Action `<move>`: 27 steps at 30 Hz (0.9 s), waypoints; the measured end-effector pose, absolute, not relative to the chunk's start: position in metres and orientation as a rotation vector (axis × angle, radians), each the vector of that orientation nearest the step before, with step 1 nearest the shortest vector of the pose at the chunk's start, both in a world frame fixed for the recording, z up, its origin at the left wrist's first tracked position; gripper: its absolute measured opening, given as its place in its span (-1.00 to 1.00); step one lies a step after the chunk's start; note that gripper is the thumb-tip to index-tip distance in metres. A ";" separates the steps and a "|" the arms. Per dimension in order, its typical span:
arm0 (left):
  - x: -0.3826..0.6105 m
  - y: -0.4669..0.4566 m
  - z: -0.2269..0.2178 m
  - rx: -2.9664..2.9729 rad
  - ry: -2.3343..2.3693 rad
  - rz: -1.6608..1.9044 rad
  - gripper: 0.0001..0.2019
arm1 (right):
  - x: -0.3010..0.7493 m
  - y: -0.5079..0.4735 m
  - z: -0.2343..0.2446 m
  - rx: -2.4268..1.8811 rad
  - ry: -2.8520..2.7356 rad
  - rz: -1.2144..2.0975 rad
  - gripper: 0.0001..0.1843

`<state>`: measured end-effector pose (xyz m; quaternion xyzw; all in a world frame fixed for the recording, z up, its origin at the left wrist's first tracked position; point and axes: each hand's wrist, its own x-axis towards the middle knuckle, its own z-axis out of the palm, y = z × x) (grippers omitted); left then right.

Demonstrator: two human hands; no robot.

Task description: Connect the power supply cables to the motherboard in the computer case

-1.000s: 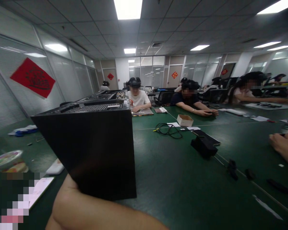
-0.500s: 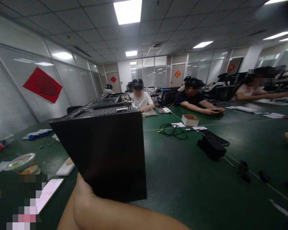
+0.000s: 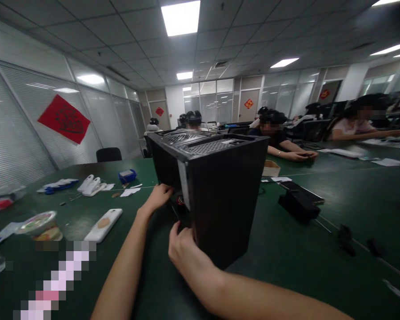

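Note:
A black computer case (image 3: 223, 195) with mesh vents on top stands at an angle on the green table in front of me. Its left side faces me partly, and a dark recess with a small red detail shows low down there. My left hand (image 3: 158, 198) has its fingers bent against the lower far part of that side. Closer to me, my right hand (image 3: 183, 242) grips the bottom near corner, thumb up and the other fingers partly hidden by the case.
Left of my arms lie a white phone-like object (image 3: 104, 225), a food tub (image 3: 40, 224), white adapters (image 3: 92, 186) and a blue box (image 3: 127, 176). A black block (image 3: 298, 204) and cables are at right. Across the table sit several people, one with outstretched arms (image 3: 295, 153).
The case has turned and shifted right, bringing its left side into view. My left hand, hidden behind it before, now shows on that side. My right hand has moved right with the corner.

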<state>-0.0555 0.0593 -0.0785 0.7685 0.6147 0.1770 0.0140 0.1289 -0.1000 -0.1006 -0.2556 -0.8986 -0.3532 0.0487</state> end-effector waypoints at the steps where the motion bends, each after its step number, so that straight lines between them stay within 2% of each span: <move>1: -0.054 0.060 -0.079 2.409 1.922 0.519 -0.59 | 0.139 -0.096 -0.102 -0.897 -2.655 -1.119 -0.60; 5: -0.036 0.055 -0.076 2.533 1.907 0.251 -0.50 | 0.184 -0.078 -0.101 -1.097 -2.533 -1.146 -0.61; 9: -0.008 0.039 -0.066 2.582 1.814 -0.003 -0.49 | 0.241 -0.044 -0.099 -1.224 -2.530 -1.018 -0.70; 13: 0.017 0.019 -0.056 2.589 1.760 -0.056 -0.49 | 0.303 0.000 -0.099 -1.155 -2.552 -0.879 -0.53; 16: 0.029 0.007 -0.050 2.596 1.692 -0.104 -0.48 | 0.334 0.022 -0.101 -1.064 -2.526 -0.870 -0.48; 22: 0.026 0.009 -0.051 2.570 1.707 -0.111 -0.46 | 0.327 0.022 -0.129 -1.210 -2.296 -0.920 -0.46; 27: 0.028 0.014 -0.054 2.574 1.864 -0.292 -0.53 | 0.313 0.025 -0.150 -1.200 -2.077 -0.964 -0.47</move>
